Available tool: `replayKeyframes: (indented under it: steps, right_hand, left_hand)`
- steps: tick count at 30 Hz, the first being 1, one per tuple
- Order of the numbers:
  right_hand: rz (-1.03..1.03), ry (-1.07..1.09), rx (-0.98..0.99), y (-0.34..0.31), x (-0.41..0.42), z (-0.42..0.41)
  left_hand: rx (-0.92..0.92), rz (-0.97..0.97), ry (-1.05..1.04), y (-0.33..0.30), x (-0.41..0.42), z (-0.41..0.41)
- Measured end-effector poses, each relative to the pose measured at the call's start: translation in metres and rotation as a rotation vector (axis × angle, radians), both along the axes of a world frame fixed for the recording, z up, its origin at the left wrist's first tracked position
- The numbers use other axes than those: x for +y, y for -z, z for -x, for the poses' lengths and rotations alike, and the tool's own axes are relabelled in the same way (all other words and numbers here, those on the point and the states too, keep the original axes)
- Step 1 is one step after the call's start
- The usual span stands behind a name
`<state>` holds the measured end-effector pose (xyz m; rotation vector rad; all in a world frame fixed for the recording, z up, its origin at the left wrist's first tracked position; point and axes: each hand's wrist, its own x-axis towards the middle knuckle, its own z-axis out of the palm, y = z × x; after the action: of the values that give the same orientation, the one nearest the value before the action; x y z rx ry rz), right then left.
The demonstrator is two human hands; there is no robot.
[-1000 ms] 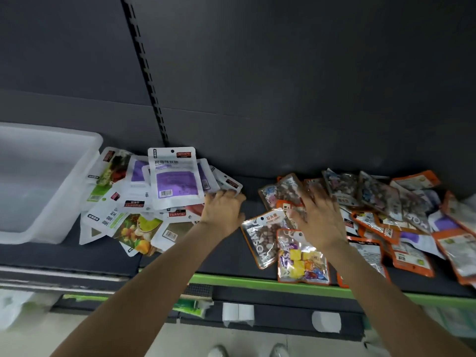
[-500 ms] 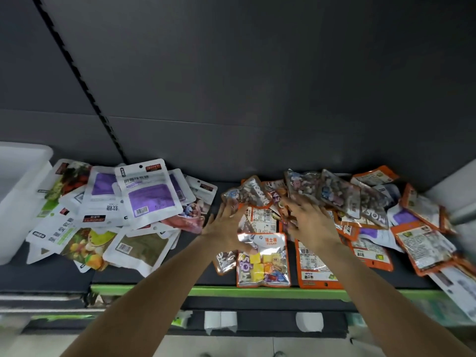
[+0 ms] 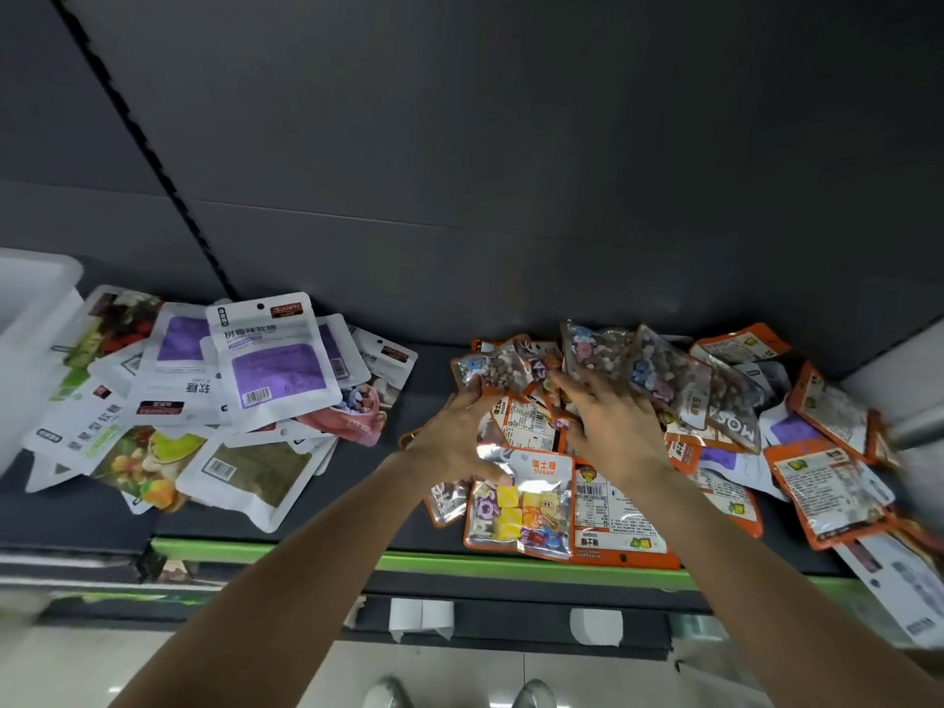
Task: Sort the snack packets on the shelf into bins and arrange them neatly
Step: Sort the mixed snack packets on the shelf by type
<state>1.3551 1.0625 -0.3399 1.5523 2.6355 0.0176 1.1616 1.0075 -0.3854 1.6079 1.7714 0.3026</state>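
My left hand [image 3: 459, 436] pinches a clear candy packet [image 3: 488, 370]; my right hand [image 3: 608, 426] presses flat, fingers spread, on the orange heap [image 3: 827, 482]. White packets [image 3: 276, 365] lie left of that heap, beside a bin [image 3: 36, 319].

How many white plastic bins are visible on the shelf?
1: the white bin stands at the far left of the shelf, beside the white packets. Others may lie outside the view.
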Motion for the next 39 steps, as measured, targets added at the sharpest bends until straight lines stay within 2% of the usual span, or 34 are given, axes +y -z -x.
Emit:
replayKeyframes:
  steps: [3, 5, 6, 12, 15, 17, 20, 22, 25, 28, 30, 33, 36, 38, 39]
  right_hand:
    - [0.024, -0.001, -0.05, 0.006, -0.005, 0.004]
    - [0.013, 0.012, -0.067, 0.008, -0.005, 0.008]
    - [0.004, 0.015, -0.054, 0.01, -0.005, 0.01]
    - [0.177, -0.09, 0.3, -0.005, -0.005, 0.002]
    - [0.035, 0.072, 0.442, -0.006, 0.004, -0.023]
    - [-0.072, 0.273, 0.318, 0.0, 0.014, -0.039]
    - [0.08, 0.416, 0.161, 0.009, 0.023, -0.052]
    - [0.185, 0.362, 0.15, 0.015, 0.023, -0.05]
    - [0.141, 0.227, 0.173, 0.018, 0.018, -0.046]
    - [0.058, 0.272, 0.234, 0.014, 0.022, -0.053]
    - [0.109, 0.267, 0.26, 0.01, 0.025, -0.056]
    - [0.208, 0.055, 0.36, 0.006, 0.016, -0.042]
    - [0.411, -0.009, 0.592, 0.006, 0.01, -0.034]
    - [0.318, 0.08, 0.66, 0.007, 0.018, -0.044]
    - [0.198, 0.122, 0.576, 0.01, 0.025, -0.053]
  left_hand:
    - [0.108, -0.028, -0.047, -0.005, 0.0, 0.003]
    - [0.262, -0.035, 0.049, -0.008, 0.0, 0.005]
    - [0.283, -0.048, 0.081, -0.011, 0.0, 0.005]
    - [0.171, -0.398, 0.154, -0.031, 0.01, -0.013]
    - [0.354, -0.374, 0.318, -0.032, 0.019, -0.034]
    - [0.553, -0.334, 0.379, -0.03, 0.023, -0.036]
    - [0.72, -0.305, 0.409, -0.027, 0.023, -0.027]
    - [0.69, -0.26, 0.39, -0.027, 0.018, -0.02]
    - [0.527, -0.192, 0.288, -0.03, 0.004, -0.009]
    - [0.555, -0.385, 0.13, -0.045, 0.005, -0.019]
    - [0.54, -0.502, 0.061, -0.056, 0.017, -0.04]
    - [0.429, -0.596, 0.094, -0.059, 0.04, -0.069]
    - [0.424, -0.326, 0.173, -0.047, 0.047, -0.07]
    - [0.494, -0.238, 0.187, -0.04, 0.041, -0.061]
    - [0.525, -0.242, 0.18, -0.039, 0.037, -0.057]
